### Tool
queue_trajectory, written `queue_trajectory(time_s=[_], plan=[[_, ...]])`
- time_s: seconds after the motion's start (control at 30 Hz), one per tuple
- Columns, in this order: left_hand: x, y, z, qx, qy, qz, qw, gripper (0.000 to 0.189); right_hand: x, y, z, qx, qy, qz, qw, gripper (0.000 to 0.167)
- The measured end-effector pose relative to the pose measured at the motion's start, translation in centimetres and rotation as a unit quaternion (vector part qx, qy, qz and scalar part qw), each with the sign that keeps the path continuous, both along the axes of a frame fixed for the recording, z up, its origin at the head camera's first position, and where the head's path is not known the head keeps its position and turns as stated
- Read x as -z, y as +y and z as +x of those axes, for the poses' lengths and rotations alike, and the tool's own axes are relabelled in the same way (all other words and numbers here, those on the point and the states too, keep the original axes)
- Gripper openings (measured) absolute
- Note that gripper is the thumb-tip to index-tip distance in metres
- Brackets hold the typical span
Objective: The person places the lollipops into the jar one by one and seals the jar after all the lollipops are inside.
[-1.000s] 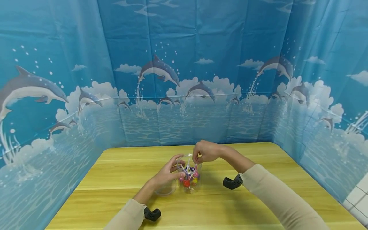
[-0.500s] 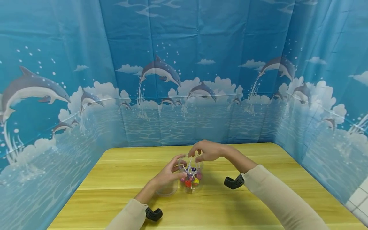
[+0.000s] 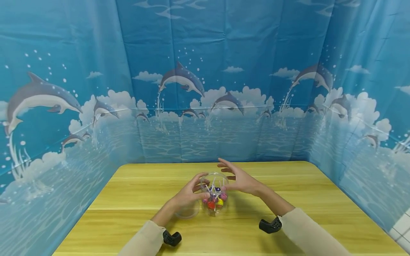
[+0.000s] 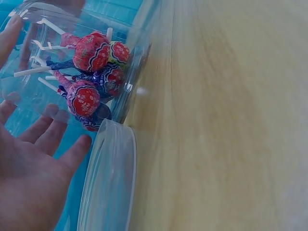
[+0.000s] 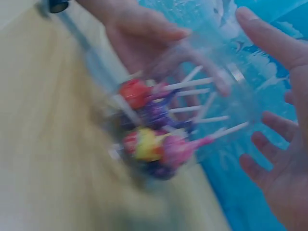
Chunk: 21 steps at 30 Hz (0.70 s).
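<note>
A clear plastic jar (image 3: 215, 213) stands upright and uncovered on the table. Several lollipops (image 3: 211, 205) in red, yellow, pink and purple wrappers sit inside, white sticks pointing up. My left hand (image 3: 189, 195) holds the jar from its left, thumb on the near side and fingers round the far side. On the jar's other side, my right hand (image 3: 245, 180) has its fingers spread and nothing in them; whether its thumb touches the rim cannot be told. A round clear lid (image 4: 109, 180) leans or lies against the jar's left side, partly under my left hand.
The yellow wood-grain table (image 3: 128, 199) extends around the jar. A blue dolphin-print curtain (image 3: 198, 135) hangs behind it and along both sides. Black wrist mounts (image 3: 270, 225) stick out below both sleeves.
My right hand has let go of a pink lollipop inside the jar, lifted off, and moved right with its fingers spreading. My left hand stays on the jar.
</note>
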<state>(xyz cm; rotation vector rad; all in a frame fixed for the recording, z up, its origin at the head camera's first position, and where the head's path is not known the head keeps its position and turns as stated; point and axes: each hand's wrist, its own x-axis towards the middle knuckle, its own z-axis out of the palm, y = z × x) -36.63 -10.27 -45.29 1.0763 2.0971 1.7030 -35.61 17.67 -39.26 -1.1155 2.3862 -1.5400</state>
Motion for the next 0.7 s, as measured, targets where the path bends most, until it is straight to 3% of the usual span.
queue_trajectory(time_s=[0.13,0.3,0.47,0.7], plan=[[0.1,0.0,0.0,0.000,0.008,0.003,1.0000,0.074,2.2,-0.3,0.6,0.008,-0.036,-0.060,0.9975,0.115],[0.0,-0.1,0.2,-0.003,0.006,0.005,1.0000,0.075,3.9,-1.3,1.4,0.039,-0.043,-0.065,0.9962,0.121],[0.0,-0.1,0.2,-0.005,0.003,0.003,1.0000,0.073,4.8,-1.9,1.6,0.075,-0.038,-0.075,0.9936,0.107],[-0.4,-0.1,0.0,-0.003,0.004,-0.013,0.9999,0.074,5.5,-1.9,1.1,0.083,-0.042,-0.078,0.9926,0.090]])
